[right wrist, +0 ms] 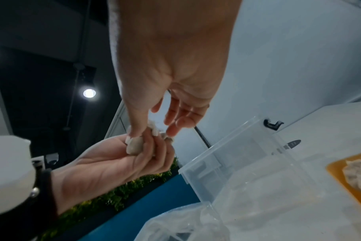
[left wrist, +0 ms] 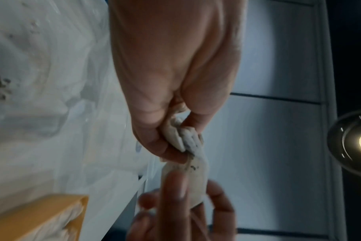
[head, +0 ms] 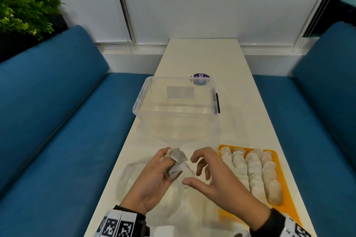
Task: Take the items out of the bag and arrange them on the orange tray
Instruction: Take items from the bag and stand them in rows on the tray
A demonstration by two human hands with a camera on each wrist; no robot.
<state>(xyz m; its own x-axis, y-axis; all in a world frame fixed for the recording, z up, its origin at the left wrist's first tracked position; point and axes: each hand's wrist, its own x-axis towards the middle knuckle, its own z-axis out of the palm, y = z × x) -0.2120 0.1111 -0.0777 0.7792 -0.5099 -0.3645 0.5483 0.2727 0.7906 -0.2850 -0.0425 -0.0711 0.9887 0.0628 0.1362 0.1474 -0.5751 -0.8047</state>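
Note:
My left hand is raised over the table and grips a clump of pale grey dumplings, also seen in the left wrist view. My right hand hovers right beside it, fingers spread and loosely bent. In the right wrist view its thumb tip touches one dumpling. A crumpled clear plastic bag lies on the table under both hands. The orange tray sits to the right, with several rows of white dumplings lined up on it.
An open clear plastic bin stands behind the hands in the middle of the narrow white table. A purple round sticker lies beyond it. Blue benches flank the table, and a plant stands at the far left.

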